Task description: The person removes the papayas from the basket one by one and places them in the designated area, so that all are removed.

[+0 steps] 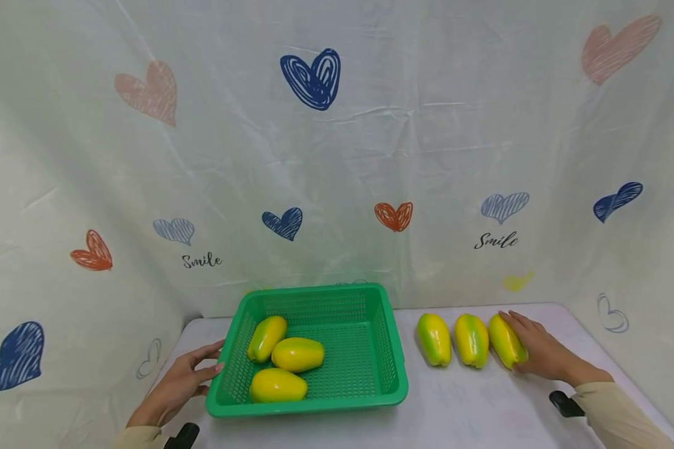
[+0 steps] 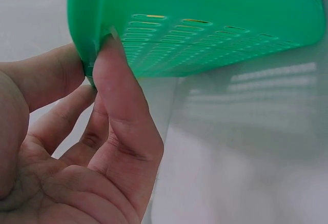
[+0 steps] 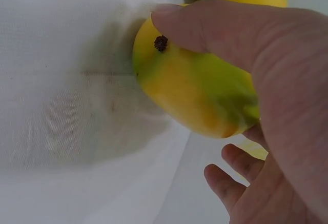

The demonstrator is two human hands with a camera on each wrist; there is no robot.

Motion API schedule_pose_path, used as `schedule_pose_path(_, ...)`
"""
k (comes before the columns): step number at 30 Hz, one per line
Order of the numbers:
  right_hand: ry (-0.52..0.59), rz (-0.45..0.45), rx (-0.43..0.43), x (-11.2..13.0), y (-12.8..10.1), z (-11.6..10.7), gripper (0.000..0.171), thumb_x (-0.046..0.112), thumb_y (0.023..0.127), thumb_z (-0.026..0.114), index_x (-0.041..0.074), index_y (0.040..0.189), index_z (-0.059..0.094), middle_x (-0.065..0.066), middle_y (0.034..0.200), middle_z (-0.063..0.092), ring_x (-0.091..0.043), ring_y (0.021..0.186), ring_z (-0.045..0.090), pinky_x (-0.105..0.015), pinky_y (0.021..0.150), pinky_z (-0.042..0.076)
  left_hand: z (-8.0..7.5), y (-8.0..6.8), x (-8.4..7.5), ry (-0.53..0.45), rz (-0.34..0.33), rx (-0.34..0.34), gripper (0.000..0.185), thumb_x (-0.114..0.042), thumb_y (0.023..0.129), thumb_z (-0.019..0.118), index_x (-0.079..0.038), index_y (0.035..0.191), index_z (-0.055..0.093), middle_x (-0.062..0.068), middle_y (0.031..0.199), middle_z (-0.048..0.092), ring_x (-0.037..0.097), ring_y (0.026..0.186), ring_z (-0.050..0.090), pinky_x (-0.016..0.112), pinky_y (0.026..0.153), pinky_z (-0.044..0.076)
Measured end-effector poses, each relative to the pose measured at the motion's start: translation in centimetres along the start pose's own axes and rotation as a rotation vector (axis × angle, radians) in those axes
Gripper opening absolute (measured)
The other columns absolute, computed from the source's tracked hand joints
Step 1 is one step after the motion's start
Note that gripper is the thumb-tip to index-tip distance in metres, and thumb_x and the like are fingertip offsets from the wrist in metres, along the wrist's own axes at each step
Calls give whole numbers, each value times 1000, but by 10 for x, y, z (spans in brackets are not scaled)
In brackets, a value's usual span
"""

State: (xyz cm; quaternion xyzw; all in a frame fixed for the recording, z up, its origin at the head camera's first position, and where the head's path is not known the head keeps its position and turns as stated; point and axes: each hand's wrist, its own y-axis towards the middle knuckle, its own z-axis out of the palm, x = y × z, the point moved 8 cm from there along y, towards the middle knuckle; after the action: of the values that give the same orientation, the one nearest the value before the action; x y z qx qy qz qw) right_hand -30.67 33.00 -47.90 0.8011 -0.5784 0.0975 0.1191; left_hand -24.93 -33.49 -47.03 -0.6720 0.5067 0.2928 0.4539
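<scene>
Left hand (image 1: pixel 182 380): pinches the left wall of the green basket (image 1: pixel 314 408) at the rim, thumb on one side and fingers on the other. Grip confirmed in the left wrist view, where flecks of yellow show through the wall slots.

Green basket: rectangular, perforated, upright on the white worktop (image 1: pixel 449 411), left of centre. It holds three glossy yellow fruits, all in its left half: back fruit (image 1: pixel 267 338) slanted near the back left corner; middle fruit (image 1: pixel 297 355) lying crosswise just beside it; front fruit (image 1: pixel 278 385) crosswise near the front wall.

Right hand (image 1: pixel 547 355): holds the outer fruit (image 1: pixel 505 342), thumb at the near end and fingers over the far end. Right wrist view: thumb lies beside a dark brown stem scar; two fingertips stand clear of the skin. The outer fruit is yellow with green patches.

Row right of the green basket: inner fruit (image 1: pixel 434 340), centre fruit (image 1: pixel 472 340), outer fruit, side by side on the worktop, long axes running roughly front to back. Inner and centre fruit stand slightly apart.

Surroundings: pale sheet (image 1: pixel 342 156) behind, printed with hearts and the word "Smile" twice. Beige sleeve (image 1: pixel 623 411) on the right arm.
</scene>
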Motion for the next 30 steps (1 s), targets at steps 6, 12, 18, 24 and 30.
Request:
schedule_pose_path(6, 4, 10, 10, -2, 0, 1, 105, 7, 69, 97, -8, 153, 36, -40, 153, 34, -63, 130, 41, -79, 103, 41, 0, 0, -1, -8, 5, 1, 67, -12, 106, 64, 5, 163, 31, 36, 147, 42, 22, 90, 66, 39, 80, 64)
schedule_pose_path(12, 9, 28, 24, -1, 0, 1, 108, 8, 67, 97, -7, 154, 35, -40, 154, 32, -64, 131, 40, -79, 102, 42, 0, 0, -1, -4, 12, 5, 66, -12, 107, 63, 5, 163, 31, 35, 147, 43, 22, 90, 65, 39, 79, 64)
schedule_pose_path(18, 14, 30, 36, 7, 1, -9, 111, 9, 66, 99, -6, 155, 35, -40, 155, 31, -64, 133, 38, -80, 102, 41, -1, -1, -1, -6, 11, 7, 67, -13, 107, 64, 5, 163, 31, 35, 147, 43, 22, 90, 65, 39, 79, 64)
schedule_pose_path(24, 5, -61, 6, 32, 2, -29, 111, 13, 66, 100, -3, 156, 36, -38, 157, 32, -61, 135, 38, -80, 105, 39, 0, -1, -1, -4, 9, 7, 67, -13, 107, 63, 5, 163, 30, 36, 147, 42, 22, 90, 65, 39, 79, 64)
schedule_pose_path(30, -22, -166, -21, 76, 6, -52, 109, 14, 70, 99, 1, 158, 37, -33, 161, 33, -57, 139, 39, -77, 106, 40, 0, 0, 0, -4, 5, 5, 67, -13, 107, 63, 5, 163, 30, 36, 146, 42, 22, 90, 65, 39, 80, 64)
